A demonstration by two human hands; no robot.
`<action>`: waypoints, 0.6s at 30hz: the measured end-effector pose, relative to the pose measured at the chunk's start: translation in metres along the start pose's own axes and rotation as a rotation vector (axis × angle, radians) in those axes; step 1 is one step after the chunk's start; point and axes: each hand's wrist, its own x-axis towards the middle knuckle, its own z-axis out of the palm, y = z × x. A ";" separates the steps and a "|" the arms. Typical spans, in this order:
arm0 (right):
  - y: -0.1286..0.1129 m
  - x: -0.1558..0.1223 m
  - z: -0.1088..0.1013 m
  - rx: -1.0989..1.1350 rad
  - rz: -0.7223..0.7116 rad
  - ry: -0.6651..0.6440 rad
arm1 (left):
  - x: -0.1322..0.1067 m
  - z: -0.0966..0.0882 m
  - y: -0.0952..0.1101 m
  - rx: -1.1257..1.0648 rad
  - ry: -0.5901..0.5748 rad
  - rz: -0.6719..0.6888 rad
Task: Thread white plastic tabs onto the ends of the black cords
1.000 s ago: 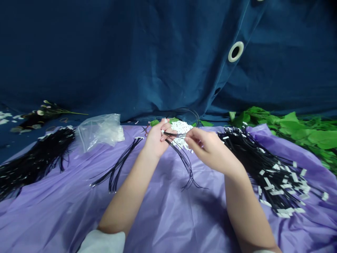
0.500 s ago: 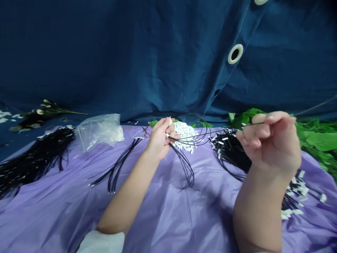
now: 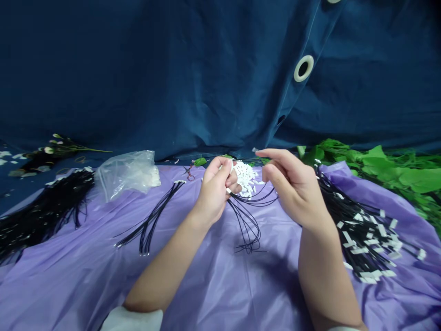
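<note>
My left hand (image 3: 216,191) is closed on a small bunch of thin black cords (image 3: 246,220) whose loops hang down onto the purple sheet (image 3: 220,285). My right hand (image 3: 292,188) sits just to the right, thumb and forefinger pinched on one end of a black cord that curves back to the left hand. Between the two hands, a little farther off, lies a heap of small white tags (image 3: 247,177).
A pile of black cords with white tags (image 3: 361,230) lies at the right, a loose bunch of plain cords (image 3: 151,220) at the left, a bigger black pile (image 3: 37,211) at far left. A clear plastic bag (image 3: 127,172), green leaves (image 3: 379,165) and a blue curtain (image 3: 206,82) are behind.
My right hand, raised to the right with a cord drawn taut half a second ago, has come back down and left, close to my left hand. The left hand has barely moved.
</note>
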 end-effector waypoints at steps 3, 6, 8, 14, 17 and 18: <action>-0.002 0.000 0.006 -0.193 -0.037 0.019 | -0.005 0.002 0.002 -0.002 -0.015 0.005; -0.005 0.001 0.009 -0.276 -0.080 0.019 | -0.010 0.003 0.005 -0.012 -0.033 -0.006; -0.006 0.001 0.010 -0.259 -0.123 0.012 | -0.012 0.003 0.007 -0.021 -0.041 -0.017; -0.007 0.000 0.013 -0.287 -0.225 0.091 | -0.020 0.006 0.013 -0.020 -0.050 -0.024; -0.007 0.000 0.014 -0.299 -0.237 0.100 | -0.022 0.007 0.014 -0.028 -0.067 -0.018; -0.008 0.000 0.014 -0.300 -0.235 0.104 | -0.022 0.007 0.014 -0.030 -0.069 -0.019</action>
